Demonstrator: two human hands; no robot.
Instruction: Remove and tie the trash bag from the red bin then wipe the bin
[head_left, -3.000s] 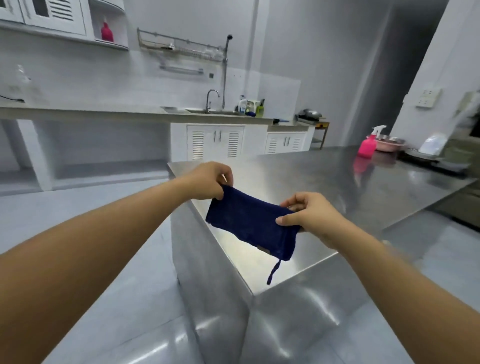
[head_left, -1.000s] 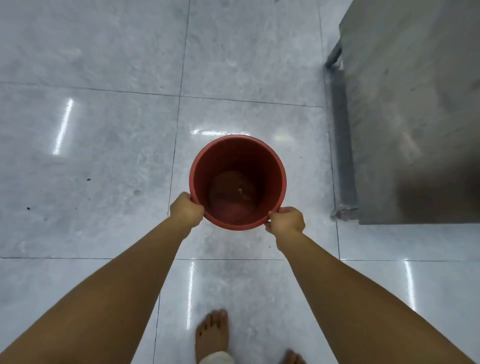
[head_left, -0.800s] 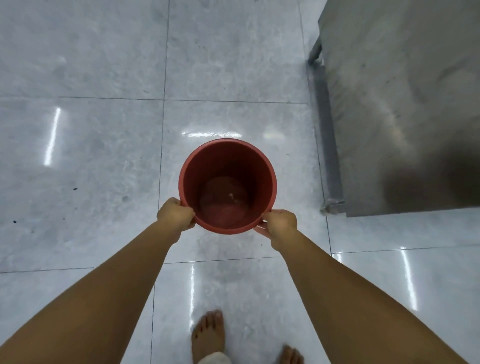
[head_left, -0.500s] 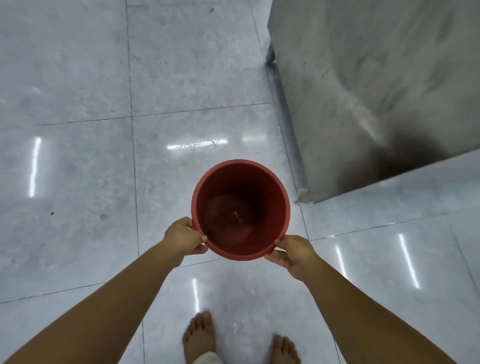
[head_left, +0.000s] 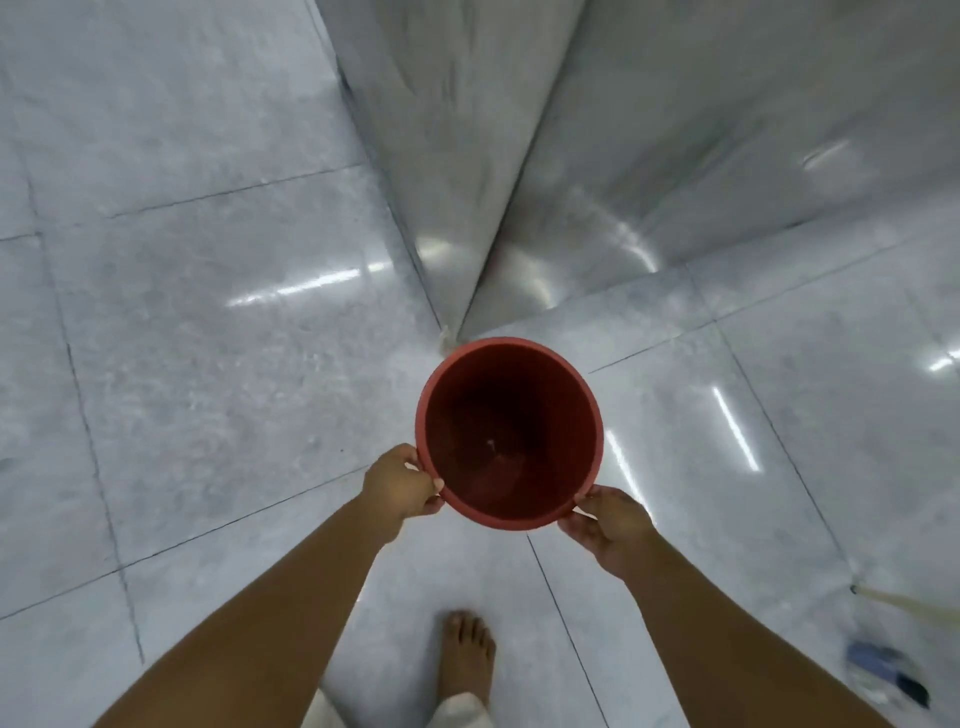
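As both grip it, red bin (head_left: 509, 434) sits btwn left hand (head_left: 400, 486) & right hand (head_left: 605, 525).

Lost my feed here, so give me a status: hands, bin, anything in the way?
Left hand and right hand both grip the red bin's rim. Bin upright, no bag inside. Steel counter corner just beyond it.

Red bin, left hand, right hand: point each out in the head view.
red bin (head_left: 524, 349): head view, far rim.
left hand (head_left: 397, 486): head view, back of hand.
right hand (head_left: 610, 527): head view, back of hand.
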